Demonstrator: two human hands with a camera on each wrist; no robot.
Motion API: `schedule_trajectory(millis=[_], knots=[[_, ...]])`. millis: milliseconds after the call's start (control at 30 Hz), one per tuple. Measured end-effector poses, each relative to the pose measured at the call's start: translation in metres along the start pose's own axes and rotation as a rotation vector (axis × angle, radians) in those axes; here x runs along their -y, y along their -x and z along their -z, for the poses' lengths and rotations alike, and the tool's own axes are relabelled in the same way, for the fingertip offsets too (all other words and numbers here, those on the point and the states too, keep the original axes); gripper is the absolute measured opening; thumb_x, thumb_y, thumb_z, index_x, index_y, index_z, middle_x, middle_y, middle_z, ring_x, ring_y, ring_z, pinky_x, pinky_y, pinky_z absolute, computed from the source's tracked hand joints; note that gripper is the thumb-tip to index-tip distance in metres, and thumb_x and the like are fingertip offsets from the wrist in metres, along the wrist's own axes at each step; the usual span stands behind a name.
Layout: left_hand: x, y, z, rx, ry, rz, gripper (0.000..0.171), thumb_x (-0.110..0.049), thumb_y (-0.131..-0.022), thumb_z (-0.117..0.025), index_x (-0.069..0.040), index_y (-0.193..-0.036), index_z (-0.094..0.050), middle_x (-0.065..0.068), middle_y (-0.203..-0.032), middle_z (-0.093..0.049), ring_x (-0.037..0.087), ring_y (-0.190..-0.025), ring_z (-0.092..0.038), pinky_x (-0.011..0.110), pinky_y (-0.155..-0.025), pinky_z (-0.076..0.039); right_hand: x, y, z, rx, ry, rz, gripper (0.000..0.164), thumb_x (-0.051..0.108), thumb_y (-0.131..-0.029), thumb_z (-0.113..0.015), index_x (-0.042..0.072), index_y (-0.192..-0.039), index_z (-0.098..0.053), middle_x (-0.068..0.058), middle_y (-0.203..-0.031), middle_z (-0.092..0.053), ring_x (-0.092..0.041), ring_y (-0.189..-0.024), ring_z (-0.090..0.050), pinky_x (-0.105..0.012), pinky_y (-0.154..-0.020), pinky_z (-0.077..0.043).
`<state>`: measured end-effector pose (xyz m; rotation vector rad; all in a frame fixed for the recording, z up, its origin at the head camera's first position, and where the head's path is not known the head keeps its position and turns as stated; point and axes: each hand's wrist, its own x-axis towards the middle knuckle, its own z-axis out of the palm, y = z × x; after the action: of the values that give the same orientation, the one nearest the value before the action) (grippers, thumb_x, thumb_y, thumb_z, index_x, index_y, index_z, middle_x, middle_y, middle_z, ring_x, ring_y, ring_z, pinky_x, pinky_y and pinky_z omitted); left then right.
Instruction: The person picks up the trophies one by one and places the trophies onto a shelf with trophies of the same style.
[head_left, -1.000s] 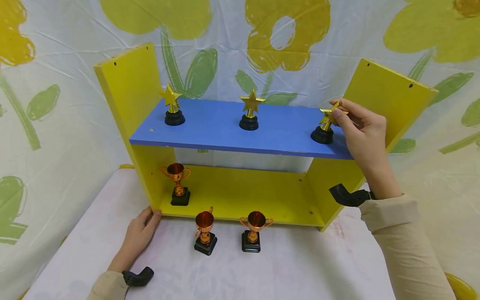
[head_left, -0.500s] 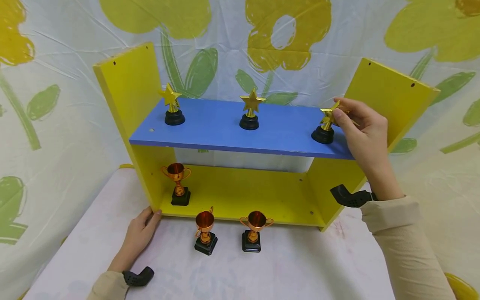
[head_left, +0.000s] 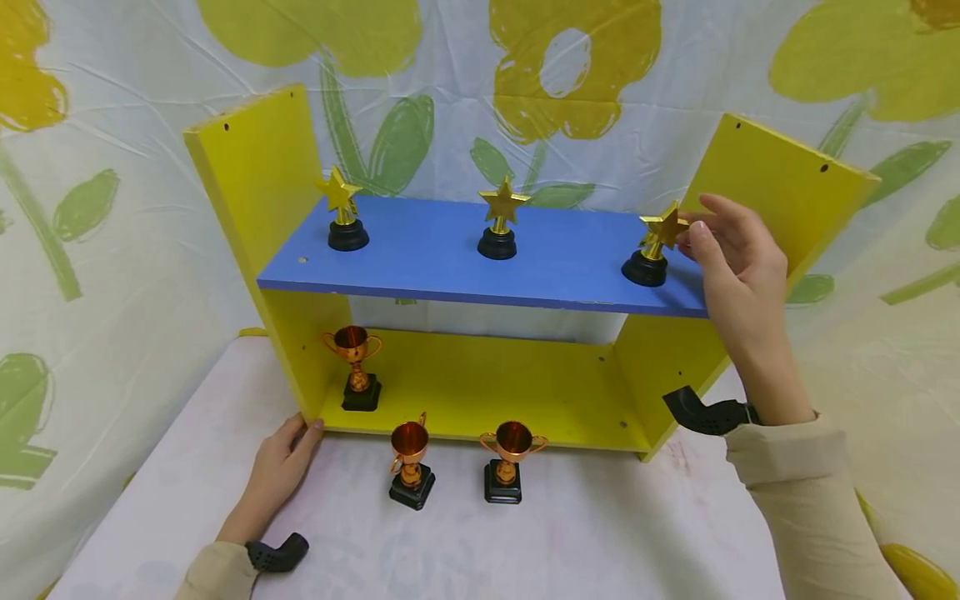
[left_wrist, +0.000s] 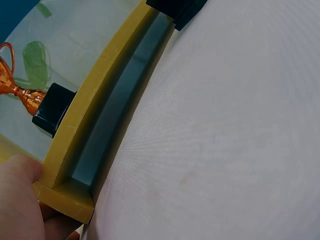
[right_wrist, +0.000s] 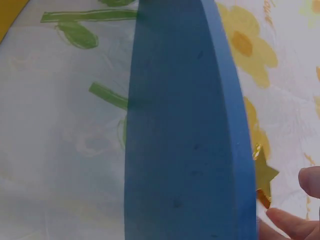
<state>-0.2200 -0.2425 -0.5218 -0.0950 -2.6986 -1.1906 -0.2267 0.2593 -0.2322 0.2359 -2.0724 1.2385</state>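
Note:
On the right of the blue shelf board [head_left: 435,258], a gold star trophy [head_left: 645,268] with a round black base stands upright. My right hand [head_left: 746,279] is just to its right, thumb and fingers apart and pinching nothing; whether a fingertip still touches the star is unclear. In the right wrist view, a gold star [right_wrist: 265,172] shows beyond the board's edge, near the fingertips [right_wrist: 295,225]. My left hand [head_left: 277,467] grips the lower left front corner of the yellow shelf unit [head_left: 465,375]. In the left wrist view its thumb [left_wrist: 20,170] lies against that corner, fingers partly hidden behind.
Two more star trophies, one at left [head_left: 348,236] and one mid-board [head_left: 498,243], share the blue board. A copper cup trophy [head_left: 360,392] stands on the lower yellow shelf. Two other copper cups, left [head_left: 411,486] and right [head_left: 502,482], stand on the white tabletop [head_left: 585,533] in front.
My right hand has let go of the right star trophy and drawn slightly to the right, its fingers spreading. The trophy stays in place. The left hand has not moved.

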Motion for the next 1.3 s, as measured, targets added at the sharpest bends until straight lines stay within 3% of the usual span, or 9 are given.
schedule_trajectory(millis=[300,567,667,867,1100,1300], knots=[[0.002,0.0,0.001,-0.006,-0.011,0.003,0.056,-0.041,-0.106,-0.044,0.0,-0.143,-0.048,0.026,-0.143,-0.05,0.047,-0.131,-0.045,0.063,-0.107,-0.035,0.003,0.021,0.007,0.023,-0.019,-0.011,0.041,0.019,-0.103,-0.052,0.015,-0.144,-0.047,-0.008,-0.136,-0.056,-0.013,-0.115,-0.06,-0.019,-0.098,-0.047],[0.002,0.0,0.0,-0.005,-0.011,0.005,0.055,-0.041,-0.105,-0.044,0.0,-0.142,-0.049,0.026,-0.142,-0.05,0.047,-0.131,-0.046,0.062,-0.107,-0.035,0.003,0.038,0.012,-0.021,-0.219,-0.004,0.039,0.01,-0.101,-0.055,0.009,-0.139,-0.052,-0.009,-0.131,-0.058,-0.019,-0.116,-0.06,-0.016,-0.096,-0.047],[0.002,0.0,0.0,-0.007,-0.014,0.006,0.055,-0.042,-0.105,-0.044,0.0,-0.142,-0.049,0.026,-0.142,-0.05,0.047,-0.131,-0.046,0.062,-0.107,-0.035,0.003,0.043,0.014,-0.038,-0.203,0.032,0.038,0.007,-0.1,-0.054,0.007,-0.138,-0.052,-0.011,-0.131,-0.059,-0.02,-0.115,-0.059,-0.016,-0.095,-0.047],[0.002,0.0,0.001,-0.006,-0.009,0.004,0.055,-0.041,-0.106,-0.044,0.001,-0.142,-0.049,0.026,-0.142,-0.05,0.047,-0.131,-0.046,0.062,-0.107,-0.035,0.004,0.056,0.017,-0.066,-0.069,0.089,0.039,0.005,-0.1,-0.053,0.006,-0.139,-0.051,-0.011,-0.132,-0.06,-0.019,-0.116,-0.058,-0.019,-0.098,-0.046],[0.002,0.0,0.0,-0.014,-0.001,-0.016,0.053,-0.04,-0.105,-0.045,0.0,-0.139,-0.051,0.026,-0.139,-0.053,0.046,-0.128,-0.049,0.062,-0.104,-0.038,0.007,0.07,0.015,-0.076,-0.309,0.199,0.036,-0.007,-0.096,-0.054,-0.008,-0.132,-0.053,-0.018,-0.126,-0.061,-0.026,-0.114,-0.058,-0.022,-0.099,-0.046],[0.002,0.001,0.0,-0.013,0.01,-0.016,0.053,-0.041,-0.105,-0.045,-0.001,-0.139,-0.051,0.025,-0.139,-0.053,0.046,-0.127,-0.05,0.063,-0.103,-0.038,0.014,0.085,0.011,-0.071,-0.37,0.246,0.034,-0.012,-0.094,-0.051,-0.014,-0.127,-0.054,-0.019,-0.123,-0.063,-0.028,-0.114,-0.058,-0.024,-0.102,-0.045]])
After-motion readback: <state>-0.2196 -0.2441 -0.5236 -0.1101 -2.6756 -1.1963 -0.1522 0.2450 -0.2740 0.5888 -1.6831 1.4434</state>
